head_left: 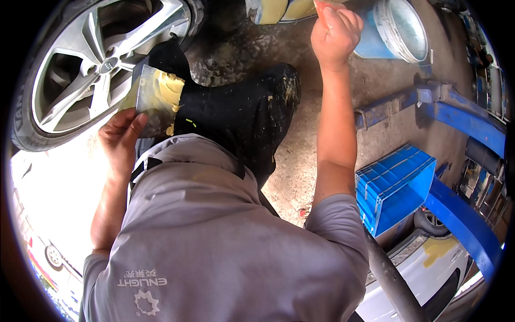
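Observation:
My left hand point(122, 131) grips the lower edge of a thin, flat mixing board point(151, 103), thumb on top. Thick yellow body filler point(170, 90) is smeared along the board's right side. The board is tilted above my dark trousers, close to the car wheel. Stretched far forward, my right hand point(337, 37) is closed round an orange-red spreader point(323, 9). The spreader's tip reaches a panel point(268, 11) with yellow filler patches at the top edge; whether they touch, I cannot tell.
A silver-spoked wheel point(110, 65) stands at the left. Beyond my right arm lies a tipped pale blue bucket point(375, 32). A blue crate point(394, 182) and blue lift arms point(464, 121) are on the right. A white car part point(418, 279) with a yellow patch shows at lower right.

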The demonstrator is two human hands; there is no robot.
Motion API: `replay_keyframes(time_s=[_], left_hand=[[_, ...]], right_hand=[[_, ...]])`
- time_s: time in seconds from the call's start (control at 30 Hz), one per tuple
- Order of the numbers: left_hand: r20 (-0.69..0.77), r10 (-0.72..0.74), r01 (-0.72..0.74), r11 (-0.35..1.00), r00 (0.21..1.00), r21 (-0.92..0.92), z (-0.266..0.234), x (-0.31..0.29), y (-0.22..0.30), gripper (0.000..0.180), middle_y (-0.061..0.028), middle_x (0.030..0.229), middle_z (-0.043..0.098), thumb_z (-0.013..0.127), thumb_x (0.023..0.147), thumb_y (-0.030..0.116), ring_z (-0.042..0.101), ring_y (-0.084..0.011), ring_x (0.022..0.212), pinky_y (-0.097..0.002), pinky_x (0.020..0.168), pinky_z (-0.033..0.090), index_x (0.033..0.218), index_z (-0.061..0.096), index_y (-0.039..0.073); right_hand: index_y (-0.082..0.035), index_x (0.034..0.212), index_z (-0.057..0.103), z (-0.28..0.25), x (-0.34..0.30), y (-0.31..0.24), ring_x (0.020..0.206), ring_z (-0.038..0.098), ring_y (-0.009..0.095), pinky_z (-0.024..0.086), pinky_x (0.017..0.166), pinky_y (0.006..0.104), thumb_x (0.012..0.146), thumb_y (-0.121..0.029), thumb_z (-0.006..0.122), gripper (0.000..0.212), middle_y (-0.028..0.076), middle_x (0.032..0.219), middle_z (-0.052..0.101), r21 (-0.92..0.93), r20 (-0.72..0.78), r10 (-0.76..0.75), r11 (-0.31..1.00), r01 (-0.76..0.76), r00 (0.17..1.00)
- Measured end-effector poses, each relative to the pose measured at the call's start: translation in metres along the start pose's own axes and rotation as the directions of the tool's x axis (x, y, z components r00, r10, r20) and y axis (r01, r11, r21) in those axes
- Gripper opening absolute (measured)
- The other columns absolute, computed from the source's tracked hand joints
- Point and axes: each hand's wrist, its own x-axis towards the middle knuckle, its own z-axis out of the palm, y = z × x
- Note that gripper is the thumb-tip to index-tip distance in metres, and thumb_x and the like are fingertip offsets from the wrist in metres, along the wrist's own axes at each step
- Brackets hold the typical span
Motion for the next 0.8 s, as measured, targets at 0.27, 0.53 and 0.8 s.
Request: replay_keyframes(time_s=[0.27, 0.53, 0.8], left_hand=[[0.012, -0.076, 0.075, 0.997, 0.997, 0.028, 0.003, 0.002, 0.007, 0.02, -0.001, 0.085, 0.067, 0.072, 0.086, 0.008, 0.056, -0.0057, 0.078, -0.0201, 0.075, 0.044, 0.101, 0.067, -0.003], [0.021, -0.101, 0.099, 0.992, 0.995, 0.077, 0.008, 0.002, 0.014, 0.019, -0.0013, 0.087, 0.068, 0.071, 0.087, 0.007, 0.056, -0.0055, 0.078, -0.02, 0.076, 0.044, 0.102, 0.067, -0.003], [0.032, -0.067, 0.068, 0.997, 0.997, -0.022, 0.014, -0.001, 0.01, 0.013, 0.0007, 0.083, 0.065, 0.069, 0.088, 0.004, 0.053, -0.003, 0.074, -0.0179, 0.069, 0.043, 0.099, 0.066, -0.003]], right_hand=[[-0.015, 0.076, 0.069, 0.027, -0.07, 0.055, 0.076, 0.063, 0.014, 0.041, 0.073, 0.0303, 0.073, -0.007, 0.071, 0.009, -0.005, 0.073, 0.068, -0.045, 0.093, -0.054, 0.997, 0.058, 0.994], [-0.013, 0.075, 0.068, 0.032, -0.088, 0.041, 0.081, 0.063, 0.015, 0.039, 0.078, 0.0322, 0.071, -0.005, 0.069, 0.009, -0.003, 0.075, 0.067, -0.037, 0.089, 0.021, 0.999, -0.018, 0.996], [-0.004, 0.079, 0.067, -0.001, 0.009, -0.017, 0.07, 0.06, 0.023, 0.044, 0.067, 0.0373, 0.078, -0.002, 0.066, 0.003, 0.007, 0.075, 0.065, -0.058, 0.013, -0.079, 0.995, 0.079, 0.997]])
